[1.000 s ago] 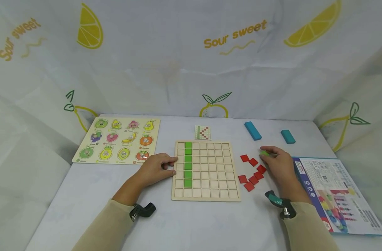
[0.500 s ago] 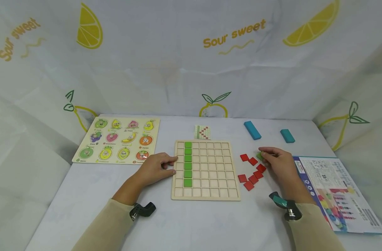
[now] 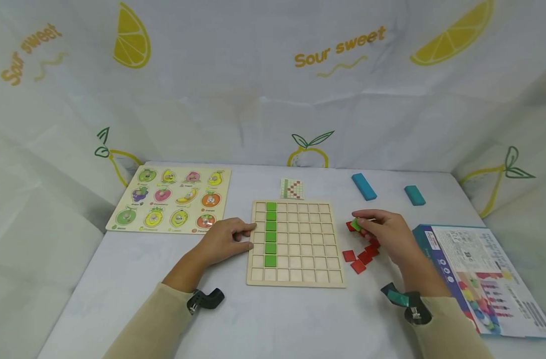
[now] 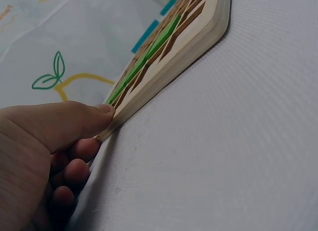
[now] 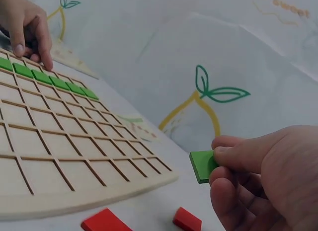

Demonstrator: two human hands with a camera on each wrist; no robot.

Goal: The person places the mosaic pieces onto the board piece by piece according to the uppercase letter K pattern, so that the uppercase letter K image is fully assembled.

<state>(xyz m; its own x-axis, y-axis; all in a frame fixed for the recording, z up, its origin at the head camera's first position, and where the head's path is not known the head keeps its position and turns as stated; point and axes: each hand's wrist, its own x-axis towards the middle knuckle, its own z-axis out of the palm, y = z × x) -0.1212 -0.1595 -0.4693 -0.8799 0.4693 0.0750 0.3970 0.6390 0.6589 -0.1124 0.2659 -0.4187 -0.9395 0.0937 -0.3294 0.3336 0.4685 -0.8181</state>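
Observation:
A light wooden grid board (image 3: 296, 237) lies on the table, with green square tiles (image 3: 271, 226) filling most of its second column from the left. My left hand (image 3: 222, 243) rests at the board's left edge, thumb and forefinger tips touching it a little apart. Between thumb and fingers, my right hand (image 3: 386, 233) pinches one green tile (image 5: 202, 166), held tilted to the right of the board. Below and around that hand lie several red square tiles (image 3: 358, 267), some partly hidden by its fingers.
Behind the board is a small pattern card (image 3: 292, 189). A fruit puzzle board (image 3: 169, 199) lies at back left. Two blue blocks (image 3: 364, 187) lie at back right, and a printed box (image 3: 483, 279) is beside the right forearm. White cloth hangs behind.
The right hand has moved left with its green tile, now over the upper red tiles. My left hand stays at the board's edge.

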